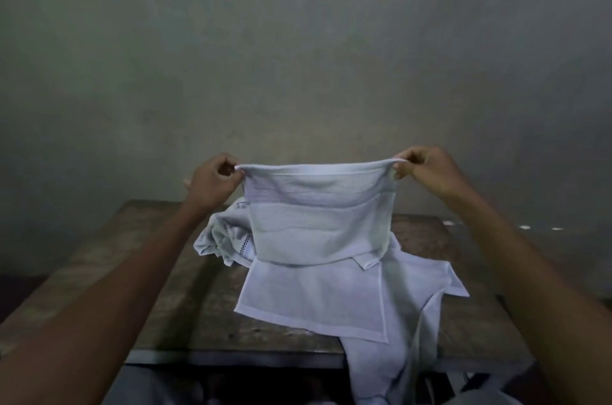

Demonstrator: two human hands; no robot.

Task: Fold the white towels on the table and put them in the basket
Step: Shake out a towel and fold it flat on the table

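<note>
Over the worn brown wooden counter [185,288], my left hand [215,177] and right hand [427,169] each pinch a top corner of the thin white cloth towel [318,225] in curled fingers [405,166]; I should keep that edge taut and level before meeting corners squarely.

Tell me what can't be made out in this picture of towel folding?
Head view only.
Basket: not in frame.
Towel heap: count unclear, the held towel covers its middle.
Hanging towel: lower end cut off by the bottom edge.
Under the table: dark and blurred.
</note>
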